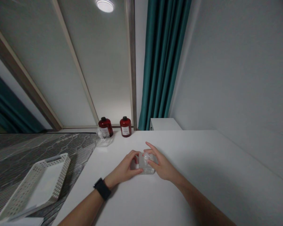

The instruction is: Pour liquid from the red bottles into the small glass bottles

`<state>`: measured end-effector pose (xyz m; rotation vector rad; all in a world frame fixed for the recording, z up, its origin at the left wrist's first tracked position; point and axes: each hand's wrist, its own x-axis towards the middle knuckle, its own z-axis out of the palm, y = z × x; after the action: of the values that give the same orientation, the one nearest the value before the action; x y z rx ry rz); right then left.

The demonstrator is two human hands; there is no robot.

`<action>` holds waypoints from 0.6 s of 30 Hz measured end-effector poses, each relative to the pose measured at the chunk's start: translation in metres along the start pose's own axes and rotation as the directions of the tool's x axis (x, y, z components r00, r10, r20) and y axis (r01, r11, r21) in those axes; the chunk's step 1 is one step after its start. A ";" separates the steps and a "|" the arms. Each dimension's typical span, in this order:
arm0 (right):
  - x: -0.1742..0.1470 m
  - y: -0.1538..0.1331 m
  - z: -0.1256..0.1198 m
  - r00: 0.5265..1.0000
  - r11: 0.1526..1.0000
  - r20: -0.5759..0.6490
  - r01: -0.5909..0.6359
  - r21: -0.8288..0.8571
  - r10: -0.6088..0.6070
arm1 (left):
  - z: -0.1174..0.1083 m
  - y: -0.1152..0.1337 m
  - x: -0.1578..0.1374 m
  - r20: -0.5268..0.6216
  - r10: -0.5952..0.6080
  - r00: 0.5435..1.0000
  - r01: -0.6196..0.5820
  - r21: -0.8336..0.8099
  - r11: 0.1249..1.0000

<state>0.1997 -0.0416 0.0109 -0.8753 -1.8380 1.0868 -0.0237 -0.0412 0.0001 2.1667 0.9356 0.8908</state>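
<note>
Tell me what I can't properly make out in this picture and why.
All in the head view:
- Clear box: full outline hidden by the left hand and right hand.
- Label wording on the right-hand red bottle: too small and blurred.
- White cabinet: lower part hidden behind the white table.
- Both forearms: cut off by the bottom edge.

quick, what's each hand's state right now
Left hand: holding the clear box by its side.
Right hand: at the clear piece; grip can't be told.
</note>
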 end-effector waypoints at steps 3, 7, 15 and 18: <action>-0.001 0.002 0.006 0.999 1.000 -0.039 0.003 -0.020 -0.003 | 0.001 0.001 0.000 -0.022 -0.017 1.000 0.017 -0.006 1.000; -0.001 0.001 0.008 0.998 1.000 -0.058 -0.018 -0.018 0.017 | 0.001 0.000 -0.001 -0.029 -0.028 0.999 0.028 0.013 1.000; 0.001 0.000 -0.002 0.998 0.995 0.054 -0.033 0.098 0.028 | 0.000 0.002 -0.001 -0.005 -0.035 0.999 0.035 0.003 0.999; 0.001 0.003 0.000 0.999 0.994 0.030 -0.034 0.099 0.032 | 0.001 0.001 -0.002 -0.015 -0.076 0.997 0.076 0.001 0.997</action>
<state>0.2000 -0.0392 0.0082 -0.8380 -1.7818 1.2070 -0.0242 -0.0435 -0.0007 2.1135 1.0189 0.8714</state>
